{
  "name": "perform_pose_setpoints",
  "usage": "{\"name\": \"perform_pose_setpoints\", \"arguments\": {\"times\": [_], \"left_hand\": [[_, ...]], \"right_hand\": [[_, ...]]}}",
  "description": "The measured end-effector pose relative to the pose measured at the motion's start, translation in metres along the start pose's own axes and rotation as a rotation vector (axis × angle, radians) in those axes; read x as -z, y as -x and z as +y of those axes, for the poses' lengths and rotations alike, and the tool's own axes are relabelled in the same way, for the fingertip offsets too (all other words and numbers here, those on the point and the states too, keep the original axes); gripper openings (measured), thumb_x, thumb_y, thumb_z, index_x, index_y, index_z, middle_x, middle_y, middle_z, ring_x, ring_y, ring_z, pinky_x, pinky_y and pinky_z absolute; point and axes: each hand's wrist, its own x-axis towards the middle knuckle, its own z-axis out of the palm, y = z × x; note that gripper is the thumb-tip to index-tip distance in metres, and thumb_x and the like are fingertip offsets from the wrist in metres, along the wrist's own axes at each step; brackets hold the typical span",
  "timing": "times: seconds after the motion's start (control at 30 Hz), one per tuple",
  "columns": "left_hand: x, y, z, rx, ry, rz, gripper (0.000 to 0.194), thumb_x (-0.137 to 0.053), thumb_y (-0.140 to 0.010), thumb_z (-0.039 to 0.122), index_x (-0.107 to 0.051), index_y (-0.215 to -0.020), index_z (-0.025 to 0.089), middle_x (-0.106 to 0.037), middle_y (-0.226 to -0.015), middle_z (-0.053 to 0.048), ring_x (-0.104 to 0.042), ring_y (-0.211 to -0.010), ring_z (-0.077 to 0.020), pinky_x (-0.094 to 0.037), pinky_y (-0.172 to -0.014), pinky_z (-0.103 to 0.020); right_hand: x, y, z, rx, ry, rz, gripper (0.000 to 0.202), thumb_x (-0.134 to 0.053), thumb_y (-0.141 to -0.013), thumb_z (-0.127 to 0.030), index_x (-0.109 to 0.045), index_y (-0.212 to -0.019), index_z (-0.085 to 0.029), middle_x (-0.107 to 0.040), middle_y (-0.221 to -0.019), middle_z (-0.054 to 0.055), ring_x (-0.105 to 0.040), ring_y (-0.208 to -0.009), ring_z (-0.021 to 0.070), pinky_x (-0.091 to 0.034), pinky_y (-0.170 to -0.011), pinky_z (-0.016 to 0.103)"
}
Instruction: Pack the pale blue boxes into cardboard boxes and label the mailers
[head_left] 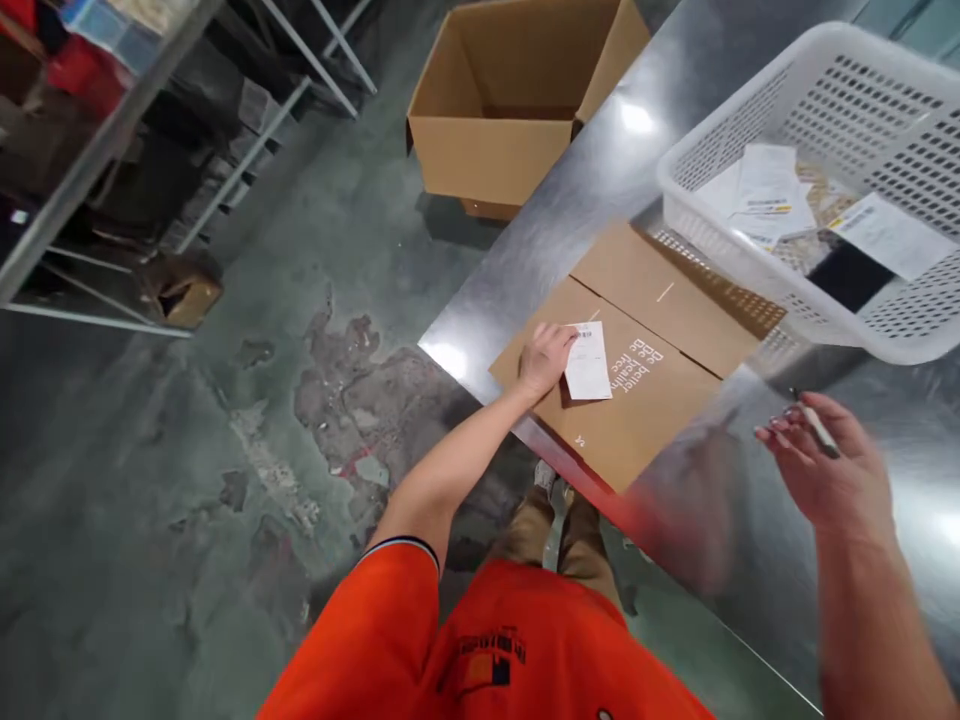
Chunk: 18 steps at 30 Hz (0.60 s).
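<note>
My left hand (pixel 547 358) is closed on the left edge of a white paper slip (pixel 589 365) with small print. The slip lies over a flat brown cardboard piece (pixel 637 430) that bears white lettering and a fold line. In my right hand (pixel 836 455), held above the metal table to the right of the cardboard, is a slim pen (pixel 819 428) with a dark tip and a pale barrel. Its fingers curl round the pen, and the pen is apart from the slip.
A white perforated basket (pixel 757 255) with papers and a dark item stands on the metal table (pixel 757 500), behind the cardboard. An open cardboard box (pixel 495 155) is beyond the table's left edge. Metal shelving (pixel 112 130) with goods stands at upper left.
</note>
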Motion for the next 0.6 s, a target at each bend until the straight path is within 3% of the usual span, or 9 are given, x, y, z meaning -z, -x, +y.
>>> {"name": "perform_pose_setpoints", "arguments": {"times": [0.1, 0.17, 0.23, 0.3, 0.4, 0.5, 0.6], "left_hand": [[-0.001, 0.009, -0.013, -0.094, -0.076, -0.014, 0.033, -0.060, -0.098, 0.042, -0.072, -0.120, 0.022, -0.069, -0.134, -0.011, -0.054, -0.133, -0.0309, -0.041, -0.113, -0.050], [0.000, 0.016, -0.019, -0.163, -0.106, -0.068, 0.063, -0.073, -0.085, 0.056, -0.063, -0.137, 0.022, -0.052, -0.156, -0.013, -0.037, -0.150, -0.0376, -0.030, -0.121, -0.059], [-0.001, 0.022, -0.024, -0.206, -0.118, -0.125, 0.088, -0.077, -0.077, 0.065, -0.052, -0.149, 0.020, -0.039, -0.165, -0.014, -0.025, -0.156, -0.0403, -0.019, -0.126, -0.063], [-0.004, 0.025, -0.027, -0.214, -0.116, -0.158, 0.094, -0.072, -0.079, 0.069, -0.045, -0.154, 0.020, -0.036, -0.167, -0.013, -0.022, -0.158, -0.0390, -0.012, -0.129, -0.063], [-0.008, 0.025, -0.029, -0.213, -0.108, -0.157, 0.093, -0.067, -0.083, 0.070, -0.042, -0.156, 0.018, -0.036, -0.167, -0.011, -0.021, -0.158, -0.0375, -0.009, -0.131, -0.061], [-0.010, 0.024, -0.029, -0.227, -0.094, -0.133, 0.093, -0.068, -0.083, 0.069, -0.044, -0.155, 0.015, -0.036, -0.167, -0.012, -0.021, -0.158, -0.0384, -0.007, -0.131, -0.062], [-0.008, 0.023, -0.029, -0.225, -0.080, -0.136, 0.094, -0.068, -0.083, 0.069, -0.044, -0.155, 0.014, -0.037, -0.166, -0.014, -0.022, -0.158, -0.0389, -0.007, -0.130, -0.063]], "right_hand": [[-0.057, -0.001, -0.007, 0.090, -0.172, -0.080, 0.049, -0.097, -0.048, -0.037, -0.062, -0.081, -0.026, -0.048, -0.060, -0.006, -0.049, -0.055, 0.0125, -0.051, -0.059, 0.031], [-0.097, 0.000, -0.004, 0.148, -0.155, -0.132, 0.047, -0.089, -0.064, -0.056, -0.056, -0.076, -0.024, -0.044, -0.055, -0.007, -0.044, -0.048, 0.0108, -0.047, -0.052, 0.028], [-0.131, 0.003, 0.006, 0.131, -0.089, -0.255, 0.046, -0.074, -0.078, -0.066, -0.060, -0.085, -0.023, -0.054, -0.060, -0.003, -0.050, -0.049, 0.0130, -0.047, -0.051, 0.029], [-0.159, 0.006, 0.019, 0.108, 0.043, -0.418, 0.050, -0.063, -0.086, -0.068, -0.065, -0.105, -0.022, -0.068, -0.081, 0.004, -0.062, -0.062, 0.0173, -0.054, -0.060, 0.034], [-0.184, 0.005, 0.042, 0.241, 0.371, -0.521, 0.045, -0.059, -0.093, -0.060, -0.069, -0.115, -0.022, -0.072, -0.095, 0.006, -0.068, -0.079, 0.0201, -0.057, -0.079, 0.039], [-0.194, -0.002, 0.060, 0.375, 0.524, -0.459, 0.037, -0.057, -0.096, -0.053, -0.072, -0.113, -0.023, -0.073, -0.089, 0.004, -0.069, -0.075, 0.0199, -0.057, -0.076, 0.038], [-0.195, -0.009, 0.071, 0.441, 0.553, -0.420, 0.034, -0.059, -0.095, -0.050, -0.070, -0.113, -0.023, -0.075, -0.098, 0.006, -0.071, -0.080, 0.0209, -0.057, -0.075, 0.037]]}}
